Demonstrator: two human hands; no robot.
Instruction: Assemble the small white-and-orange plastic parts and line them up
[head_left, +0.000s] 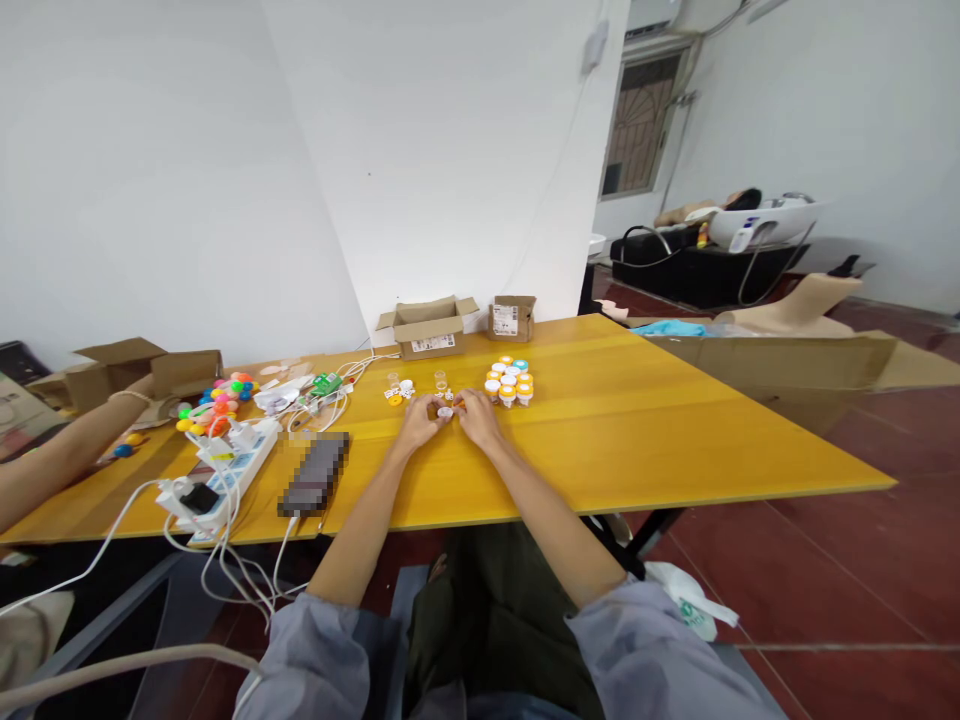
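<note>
Both my hands rest on the yellow table (675, 420) close together. My left hand (420, 420) and my right hand (474, 415) have their fingers curled round a small white round lid or cup (445, 411) that sits between their fingertips. Just beyond them stand a cluster of small white pots with orange and teal lids (510, 382), a tiny clear vial (440, 380) and a few white dice-like bits with a yellow cap (397, 395).
An open cardboard box (427, 328) and a smaller box (512, 318) stand at the table's back edge. A white power strip with cables (225, 465), a phone (313, 487) and coloured balls (221, 395) lie left. Another person's arm (67, 450) reaches in from the left.
</note>
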